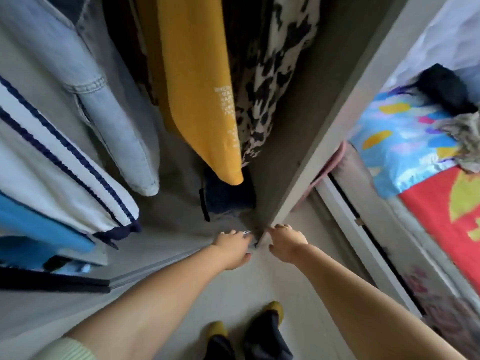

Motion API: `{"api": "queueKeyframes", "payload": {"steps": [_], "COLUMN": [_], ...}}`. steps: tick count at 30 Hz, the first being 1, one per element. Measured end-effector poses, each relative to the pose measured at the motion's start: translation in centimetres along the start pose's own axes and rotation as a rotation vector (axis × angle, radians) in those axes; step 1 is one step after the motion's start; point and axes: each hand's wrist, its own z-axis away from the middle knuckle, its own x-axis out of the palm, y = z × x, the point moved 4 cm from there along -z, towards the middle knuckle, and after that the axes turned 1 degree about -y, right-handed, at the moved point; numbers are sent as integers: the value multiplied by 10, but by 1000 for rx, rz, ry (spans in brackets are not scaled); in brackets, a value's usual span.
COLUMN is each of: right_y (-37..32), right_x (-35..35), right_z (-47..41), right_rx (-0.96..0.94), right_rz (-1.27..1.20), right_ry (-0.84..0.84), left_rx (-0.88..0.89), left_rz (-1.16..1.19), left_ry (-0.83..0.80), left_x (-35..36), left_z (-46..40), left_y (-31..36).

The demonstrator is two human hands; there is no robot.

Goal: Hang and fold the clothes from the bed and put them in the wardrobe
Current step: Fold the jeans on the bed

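Both arms reach down to the wardrobe point(293, 162) floor; left hand point(235, 249) and right hand point(285, 245) flank a small grey item point(253, 239) at the wall's foot — grips indiscernible; remaining clothes point(445, 87) lie rightward, on the bed point(405, 152).

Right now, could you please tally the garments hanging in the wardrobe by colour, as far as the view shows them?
Light blue denim: 1
Mustard yellow: 1
Black-and-white patterned: 1
White with navy stripes: 1
Bright blue: 1
Total: 5 clearly visible; dark items between them cannot be told apart.
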Motion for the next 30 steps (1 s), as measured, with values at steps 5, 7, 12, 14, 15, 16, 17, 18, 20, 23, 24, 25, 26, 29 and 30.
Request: {"api": "queueKeyframes", "payload": {"steps": [5,7,12,14,15,16,17,18,20,23,24,25,26,29,30], "right_y": [84,125,230,280,299,317,335,354,388,427,438,450,458,487,494], "right_x": [6,8,20,34,39,46,53,62,77,94,100,105,110,119,120], "right_z": [82,116,205,245,262,276,293,309,340,369,376,381,384,391,393], "right_rx": [208,299,473,531,544,561,585,612,657,708,725,742,753,779,780], "right_rz": [-124,-163,-252,-292,-305,-327,-347,-368,-418,-472,-486,-505,-529,-599,-613], "right_ry": [22,35,74,96,107,111,106,100,137,150,137,141,163,224,224], "left_rx": [171,246,372,416,433,448,467,487,527,582,599,618,629,633,629], "left_rz": [-93,-165,-299,-297,-282,-266,-248,-242,-252,-246,-237,-227,-218,-200,-190], "left_ry": [0,13,40,40,39,30,18,6,-20,-21,-23,-30,-40,-57,-63], "left_x": [-35,-51,-81,-84,-83,-82,-77,-71,-60,-54,-52,-52,-51,-58,-63], "left_z": [-6,-12,-26,-31,-33,-31,-30,-29,-24,-22,-23,-24,-27,-48,-55], "left_y": [92,137,264,327,354,378,405,432,485,546,562,575,581,604,611]}}
